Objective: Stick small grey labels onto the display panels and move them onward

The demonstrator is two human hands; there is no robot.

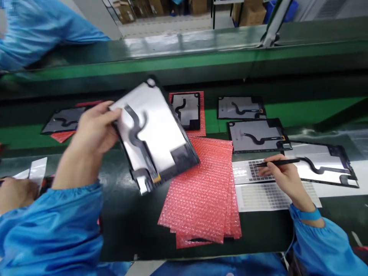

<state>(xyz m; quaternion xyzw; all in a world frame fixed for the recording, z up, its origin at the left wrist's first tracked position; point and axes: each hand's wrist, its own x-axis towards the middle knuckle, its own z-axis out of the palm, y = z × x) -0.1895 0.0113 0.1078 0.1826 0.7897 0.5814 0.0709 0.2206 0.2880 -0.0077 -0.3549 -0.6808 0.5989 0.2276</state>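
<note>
My left hand grips one corner of a display panel and holds it tilted above the bench. The panel has a silvery back, a black frame and a dark curved flex cable. In my right hand is a pair of black tweezers, its tip over a sheet of small dark square stickers. A second sticker sheet lies just in front. Under and beside the held panel is a stack of pink bubble-wrap bags.
More display panels lie at the right, with one panel beside my right hand. Another panel rests on bubble wrap at the back. Another person's hand is at far left; a blue sleeve leans over the raised ledge.
</note>
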